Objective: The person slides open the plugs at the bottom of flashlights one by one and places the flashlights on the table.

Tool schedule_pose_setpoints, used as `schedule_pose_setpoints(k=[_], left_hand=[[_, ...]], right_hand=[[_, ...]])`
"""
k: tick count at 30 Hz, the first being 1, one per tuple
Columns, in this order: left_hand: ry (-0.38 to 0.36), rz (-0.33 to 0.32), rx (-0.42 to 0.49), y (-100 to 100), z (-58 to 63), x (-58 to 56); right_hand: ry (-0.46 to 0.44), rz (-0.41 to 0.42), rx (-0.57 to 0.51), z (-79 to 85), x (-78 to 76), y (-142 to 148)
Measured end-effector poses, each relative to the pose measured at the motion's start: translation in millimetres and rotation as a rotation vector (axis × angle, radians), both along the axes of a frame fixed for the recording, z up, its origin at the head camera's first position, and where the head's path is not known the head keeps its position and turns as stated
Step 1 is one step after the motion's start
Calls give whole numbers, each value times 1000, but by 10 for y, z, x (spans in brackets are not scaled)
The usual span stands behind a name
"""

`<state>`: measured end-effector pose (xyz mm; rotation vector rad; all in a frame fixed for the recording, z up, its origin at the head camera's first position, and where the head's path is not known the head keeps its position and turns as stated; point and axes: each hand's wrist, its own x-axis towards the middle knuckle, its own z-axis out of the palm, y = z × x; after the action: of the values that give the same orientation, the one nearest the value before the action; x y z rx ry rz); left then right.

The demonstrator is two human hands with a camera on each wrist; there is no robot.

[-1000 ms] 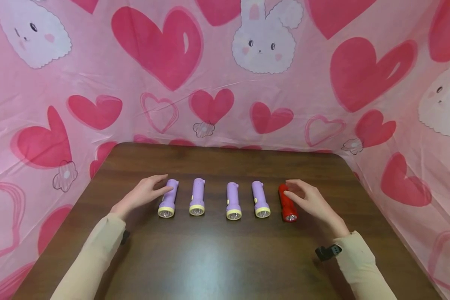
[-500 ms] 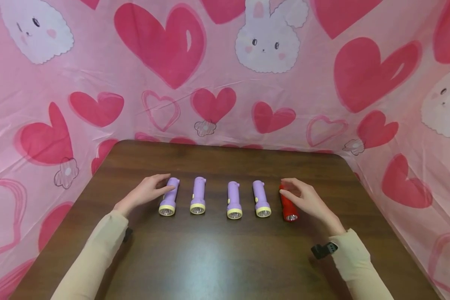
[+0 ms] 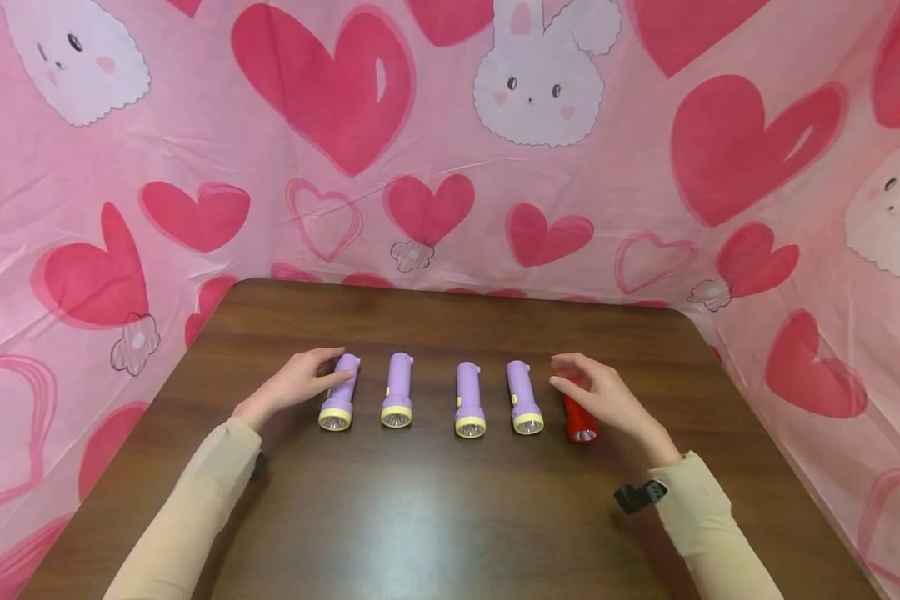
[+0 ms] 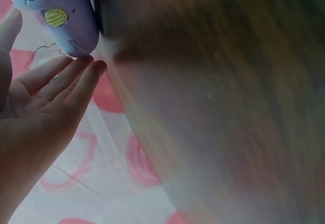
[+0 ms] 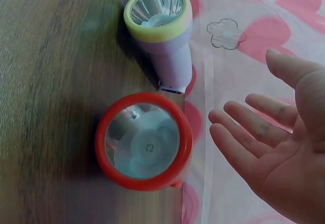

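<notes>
Several purple flashlights with yellow rims and one red flashlight point(image 3: 582, 429) lie in a row on the table, lens ends toward me. Beside the leftmost purple flashlight point(image 3: 337, 404) is my left hand point(image 3: 288, 385), its thumb over the barrel in the head view. In the left wrist view its fingers reach near the tail end of that flashlight point(image 4: 76, 28); whether they touch it I cannot tell. My right hand point(image 3: 607, 396) hovers over the red flashlight and partly hides it. In the right wrist view, its relaxed fingers hold nothing, apart from the red flashlight point(image 5: 144, 142).
The other purple flashlights, a second point(image 3: 397, 387), a third point(image 3: 468, 396) and a fourth point(image 3: 522, 396), lie between the hands with gaps between them. Pink heart-patterned cloth point(image 3: 450, 158) stands round the back and sides of the brown table point(image 3: 420, 500).
My right hand has moved left across the red flashlight, covering more of its tail end. The left hand stays beside the leftmost purple flashlight. The head view has shifted slightly.
</notes>
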<state>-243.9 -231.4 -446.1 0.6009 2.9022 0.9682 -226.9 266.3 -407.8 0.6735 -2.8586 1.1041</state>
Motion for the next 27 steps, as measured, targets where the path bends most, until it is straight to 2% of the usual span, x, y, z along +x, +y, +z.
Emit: schedule_pose_setpoints(k=[9, 27], left_hand=[[-21, 5, -6, 23, 9, -9], [-13, 4, -32, 41, -11, -44]], right_hand=[[-49, 21, -26, 7, -15, -67], [-79, 81, -46, -52, -76, -252]])
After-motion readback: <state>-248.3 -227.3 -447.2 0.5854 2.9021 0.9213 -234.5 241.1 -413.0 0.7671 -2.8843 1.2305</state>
